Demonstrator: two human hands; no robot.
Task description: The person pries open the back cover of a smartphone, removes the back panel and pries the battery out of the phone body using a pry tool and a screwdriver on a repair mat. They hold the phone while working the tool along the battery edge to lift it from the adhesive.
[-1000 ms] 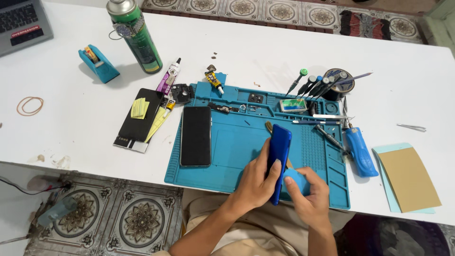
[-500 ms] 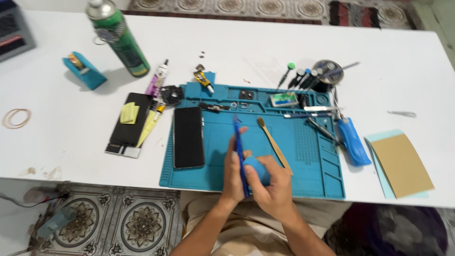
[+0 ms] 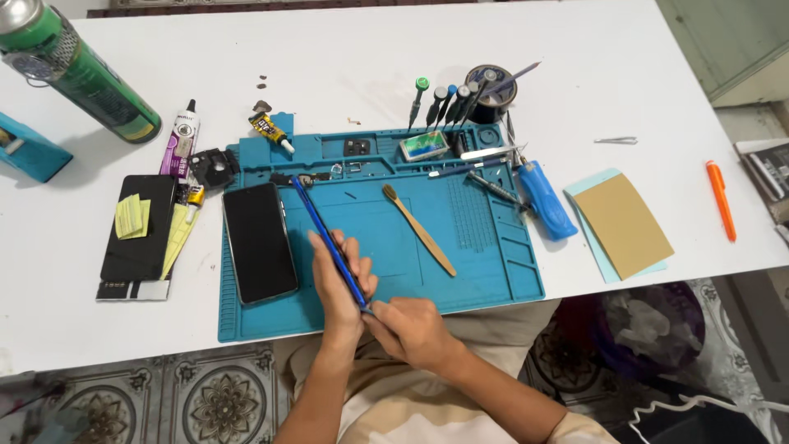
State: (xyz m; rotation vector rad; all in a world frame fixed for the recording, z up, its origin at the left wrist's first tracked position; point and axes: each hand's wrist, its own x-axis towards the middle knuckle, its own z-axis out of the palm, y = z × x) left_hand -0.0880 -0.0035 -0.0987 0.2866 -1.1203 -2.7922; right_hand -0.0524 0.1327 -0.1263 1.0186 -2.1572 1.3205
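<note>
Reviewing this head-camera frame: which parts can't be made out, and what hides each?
- Thin blue phone frame: seen edge-on in the head view; its faces and near end are hidden by the left hand and right hand.
- Green spray can: its top is cut off by the picture's upper-left edge.
- Small parts in the blue repair mat trays: too small to tell.

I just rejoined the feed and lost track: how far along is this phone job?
Looks done: a black phone lies flat on the blue work mat, with an adhesive tube out above it. In hand: the left hand holds a blue phone frame edge-on while the right hand works its lower end. Left: the two parts are still apart.
</note>
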